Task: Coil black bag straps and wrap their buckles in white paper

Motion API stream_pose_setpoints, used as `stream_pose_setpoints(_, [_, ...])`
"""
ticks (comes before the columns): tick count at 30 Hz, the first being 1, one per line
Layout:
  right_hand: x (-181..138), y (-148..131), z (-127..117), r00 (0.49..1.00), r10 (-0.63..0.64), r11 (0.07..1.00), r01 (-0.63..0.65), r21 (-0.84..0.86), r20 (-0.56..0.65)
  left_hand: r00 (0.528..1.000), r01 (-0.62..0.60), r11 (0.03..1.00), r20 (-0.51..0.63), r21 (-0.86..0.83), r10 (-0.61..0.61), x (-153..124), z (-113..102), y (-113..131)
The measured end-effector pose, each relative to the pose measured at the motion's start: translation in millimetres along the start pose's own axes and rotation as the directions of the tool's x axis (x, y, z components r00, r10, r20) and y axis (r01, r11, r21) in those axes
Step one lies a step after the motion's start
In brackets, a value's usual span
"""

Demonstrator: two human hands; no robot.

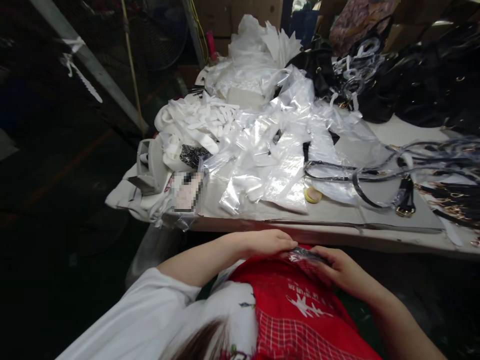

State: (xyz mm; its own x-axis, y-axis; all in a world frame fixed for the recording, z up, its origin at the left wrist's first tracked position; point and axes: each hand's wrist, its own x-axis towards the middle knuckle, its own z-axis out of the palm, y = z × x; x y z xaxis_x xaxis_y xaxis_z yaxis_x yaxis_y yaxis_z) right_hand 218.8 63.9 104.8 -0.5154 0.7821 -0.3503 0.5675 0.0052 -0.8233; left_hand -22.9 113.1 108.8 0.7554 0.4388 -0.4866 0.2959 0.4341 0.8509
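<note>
In front of the red apron (300, 295), both my hands meet at a black strap-like piece in clear plastic (305, 254). My left hand (273, 243) is closed on one end of it, fingers bent over. Its other end is pinched between the thumb and fingers of my right hand (343, 270). What lies under the fingers is hidden, so the exact kind of piece is hard to make out. Clear plastic bags (285, 165) are heaped on the table (225, 225) just beyond my hands.
White strips (210, 117) and a tape dispenser (149, 165) lie at the left. A yellow-edged roll (312, 195) sits near the front edge. Plastic-wrapped black straps (378, 175) and black bags (423, 80) fill the right. A person in patterned clothing (356, 25) is at the back.
</note>
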Motion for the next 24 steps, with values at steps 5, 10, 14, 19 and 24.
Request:
stream_pose_setpoints(5, [-12.3,1.4,-11.6,0.999,0.04,0.983,-0.042,-0.18,-0.011,0.993,0.075,0.985,0.107,-0.153,-0.059,-7.6,-14.0,-7.5])
stream_pose_setpoints(10, [-14.7,3.0,-15.7,0.998,0.024,0.983,-0.033,-0.182,-0.05,0.934,0.163,0.946,0.352,-0.279,-0.058,-11.9,-22.2,-10.7])
stream_pose_setpoints(14, [-4.9,-0.6,-5.2,0.999,0.024,0.998,-0.026,-0.066,-0.025,0.932,0.085,0.794,0.33,-0.601,0.15,-13.1,-29.7,2.5])
stream_pose_setpoints(19, [15.2,-32.0,30.4,0.997,-0.046,0.998,0.048,0.043,-0.06,0.87,-0.472,0.572,-0.253,-0.671,0.422,14.1,-16.1,38.4])
stream_pose_setpoints(24, [4.2,-52.3,9.4,0.956,0.18,0.877,-0.05,0.479,-0.23,0.696,-0.653,0.755,-0.341,0.067,0.632,34.5,11.0,35.8])
